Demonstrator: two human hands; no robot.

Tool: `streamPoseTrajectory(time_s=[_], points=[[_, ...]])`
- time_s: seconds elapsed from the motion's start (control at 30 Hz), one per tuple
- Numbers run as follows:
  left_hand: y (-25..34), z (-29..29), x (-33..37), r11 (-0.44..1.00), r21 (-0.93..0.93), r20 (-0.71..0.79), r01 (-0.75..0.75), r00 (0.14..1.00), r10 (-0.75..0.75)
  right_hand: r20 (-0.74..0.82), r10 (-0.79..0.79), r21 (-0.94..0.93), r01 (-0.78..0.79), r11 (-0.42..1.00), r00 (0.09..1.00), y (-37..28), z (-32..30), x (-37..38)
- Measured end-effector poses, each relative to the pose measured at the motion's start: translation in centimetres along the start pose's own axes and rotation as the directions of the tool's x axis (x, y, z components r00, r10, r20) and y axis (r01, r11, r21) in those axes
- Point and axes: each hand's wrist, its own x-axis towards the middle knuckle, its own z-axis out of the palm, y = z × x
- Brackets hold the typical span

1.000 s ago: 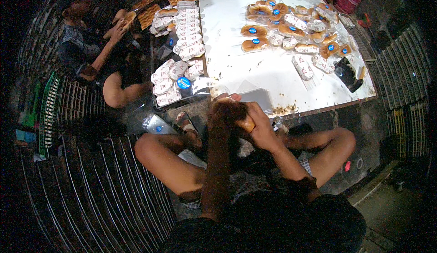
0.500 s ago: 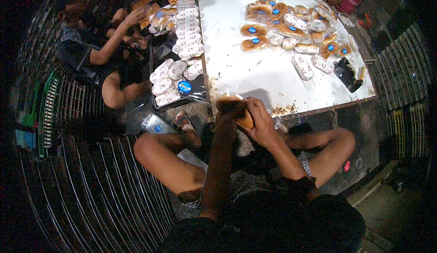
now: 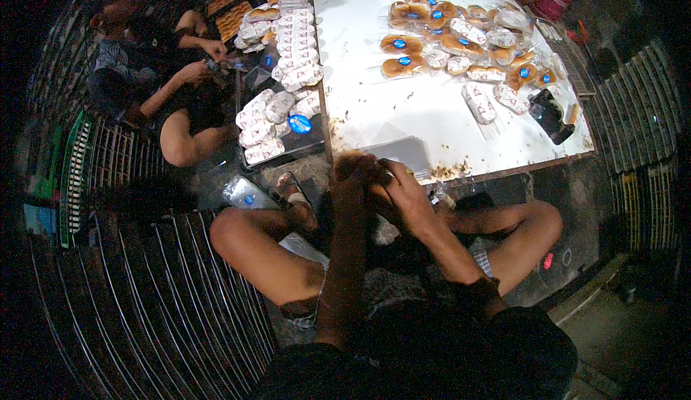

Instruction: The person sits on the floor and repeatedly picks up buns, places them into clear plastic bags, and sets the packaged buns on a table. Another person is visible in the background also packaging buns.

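Observation:
Between my hands at the near edge of the white table is a brown bread roll (image 3: 381,200), mostly covered by my fingers. My left hand (image 3: 360,170), in deep shadow, is closed around its far left side. Lying against its right side, my right hand (image 3: 407,191) has bent fingers that meet the left ones. Any wrapping on the roll is too dark to make out. Left of my hands, white printed packets (image 3: 255,123) lie piled in a dark tray (image 3: 288,157), with a round blue label (image 3: 299,124) on top.
The white table (image 3: 360,76) holds several bagged buns (image 3: 403,45) and a black object (image 3: 552,116) at right. Across to the left sits another person (image 3: 137,76) beside trays of bread rolls (image 3: 234,20). Stacked racks (image 3: 165,292) stand at lower left.
My hands have drawn closer together over the roll, hiding more of it. Clear film left of them no longer shows. The other person's raised hand has come down from the packets toward their lap.

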Motion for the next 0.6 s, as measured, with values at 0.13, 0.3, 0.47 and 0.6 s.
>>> streamPoseTrajectory(time_s=[0.13,0.3,0.47,0.6], points=[[1.7,2.6,-0.5,0.992,0.072,0.01,0.103,0.995,-0.104,-0.079,-0.105,0.071,0.111,0.991,0.991,-0.8,-0.6,0.2],[-0.8,2.1,0.2,0.989,0.046,0.127,0.142,0.981,-0.147,-0.285,-0.127,0.286,0.211,0.935,0.95,2.0,0.3,0.6],[-2.0,0.4,1.1,0.993,-0.107,0.094,0.046,0.995,-0.036,-0.079,0.019,0.44,0.018,0.898,0.997,2.0,-0.6,0.3],[0.2,0.1,1.7,0.959,-0.274,-0.038,-0.073,0.997,0.065,-0.068,-0.007,0.103,0.014,0.995,0.998,1.0,-0.6,0.1]])
